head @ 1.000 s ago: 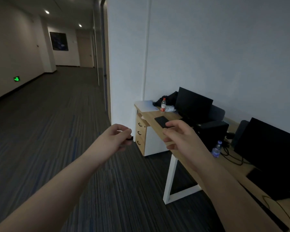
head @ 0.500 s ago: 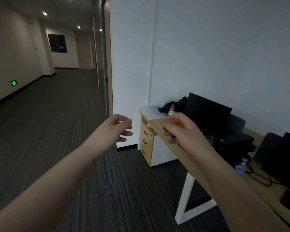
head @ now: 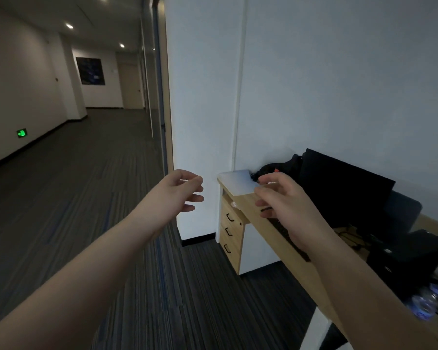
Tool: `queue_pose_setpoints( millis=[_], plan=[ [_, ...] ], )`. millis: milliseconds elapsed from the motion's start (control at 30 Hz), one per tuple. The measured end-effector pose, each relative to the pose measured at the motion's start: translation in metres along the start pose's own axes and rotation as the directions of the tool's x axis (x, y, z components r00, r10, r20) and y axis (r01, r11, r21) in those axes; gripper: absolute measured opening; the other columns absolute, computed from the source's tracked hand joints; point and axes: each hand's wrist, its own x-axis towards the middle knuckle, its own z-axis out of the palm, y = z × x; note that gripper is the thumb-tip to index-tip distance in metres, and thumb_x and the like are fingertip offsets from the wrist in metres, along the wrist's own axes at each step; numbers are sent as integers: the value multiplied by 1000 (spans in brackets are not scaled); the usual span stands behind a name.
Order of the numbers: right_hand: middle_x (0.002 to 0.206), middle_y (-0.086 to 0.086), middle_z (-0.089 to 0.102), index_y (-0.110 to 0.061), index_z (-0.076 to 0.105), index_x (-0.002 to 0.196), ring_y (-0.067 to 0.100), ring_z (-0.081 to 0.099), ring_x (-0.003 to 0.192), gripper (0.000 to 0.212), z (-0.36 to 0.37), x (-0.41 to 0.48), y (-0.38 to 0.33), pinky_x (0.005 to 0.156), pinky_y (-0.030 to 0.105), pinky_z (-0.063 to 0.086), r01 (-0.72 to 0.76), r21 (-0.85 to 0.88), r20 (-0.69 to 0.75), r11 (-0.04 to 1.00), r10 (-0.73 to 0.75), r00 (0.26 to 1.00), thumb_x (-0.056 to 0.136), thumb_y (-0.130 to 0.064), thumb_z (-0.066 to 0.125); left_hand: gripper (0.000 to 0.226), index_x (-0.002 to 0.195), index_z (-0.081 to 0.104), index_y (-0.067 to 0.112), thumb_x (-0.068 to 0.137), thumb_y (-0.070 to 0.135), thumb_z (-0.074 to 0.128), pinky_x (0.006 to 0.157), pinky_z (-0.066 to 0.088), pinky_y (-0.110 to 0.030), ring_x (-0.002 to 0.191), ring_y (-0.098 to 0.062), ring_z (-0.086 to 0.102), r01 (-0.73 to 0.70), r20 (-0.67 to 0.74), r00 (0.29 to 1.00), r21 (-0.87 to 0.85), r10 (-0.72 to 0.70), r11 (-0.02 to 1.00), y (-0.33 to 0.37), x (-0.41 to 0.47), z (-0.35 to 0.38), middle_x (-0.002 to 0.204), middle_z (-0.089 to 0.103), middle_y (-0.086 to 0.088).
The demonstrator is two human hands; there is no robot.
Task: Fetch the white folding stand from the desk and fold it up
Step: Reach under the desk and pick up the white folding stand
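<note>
Setting: dim corridor is being viewed, with a wooden desk [head: 253,210] being approached along the wall at right.
Stand: a flat white folding stand [head: 237,183] is being seen at the desk's far left corner, lying flat.
Right hand [head: 282,198]: being held nearer, fingers loosely curled, nothing gripped; stand lying just beyond the fingertips.
Left hand [head: 180,192]: being held farther left, fingers loosely spread, empty.

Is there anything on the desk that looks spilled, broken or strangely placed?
Nothing stands out. The white flat item lies level on the desk corner, and both hands, left and right, are empty.
</note>
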Motion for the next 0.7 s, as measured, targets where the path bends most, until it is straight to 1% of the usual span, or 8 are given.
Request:
queue_pose_setpoints(
  millis=[67,200,333,433,533,600,700],
  plan=[
    [114,3,67,-22,65,121,18,71,94,24,11,36,5,86,40,61,6,9,-8,1000,-6,1000,97,-23,67,31,119,67,18,100,40,61,100,59,-48,104,-20,76,-2,-3,1000,6,2,1000,-3,34,-6,115,76,-5],
    [112,6,67,-20,66,119,26,71,101,23,41,100,14,82,40,62,18,5,13,1000,-18,1000,97,-22,67,31,121,66,17,100,40,60,98,60,-44,104,-19,76,-8,-31,999,-3,7,1000,-16,91,-24,117,76,-5],
    [115,4,66,-22,65,120,19,72,98,23,76,157,22,83,41,64,21,1,33,1000,-21,999,97,-23,67,31,121,66,20,99,41,61,100,59,-46,103,-17,76,21,-3,1000,23,-21,1000,-37,147,-45,116,76,-3],
    [113,2,66,-21,64,122,20,71,99,24,102,193,29,82,39,63,29,-15,39,999,-28,999,98,-22,66,31,121,66,20,99,42,61,100,59,-46,103,-17,77,20,-7,1000,19,-20,1000,-53,189,-63,115,77,-2],
    [115,4,65,-19,63,124,19,70,98,25,132,230,37,80,35,61,18,-6,20,1000,-18,1000,99,-22,65,30,119,67,19,99,41,62,101,58,-48,103,-20,77,14,0,1000,4,-14,1000,-78,238,-80,113,77,-3],
    [117,6,65,-17,62,125,20,70,100,27,150,256,42,81,35,61,-1,-2,-5,1000,1,1000,99,-21,65,28,119,67,20,100,40,62,101,58,-48,104,-21,77,19,38,999,-3,-19,1000,-90,274,-89,114,77,-4],
    [116,5,66,-19,62,125,24,71,102,27,174,299,42,86,42,62,-6,-33,-80,999,4,997,98,-23,66,31,124,65,18,100,38,61,99,59,-48,105,-22,76,15,100,995,3,-15,1000,-98,332,-107,117,76,-5]
  ],
)
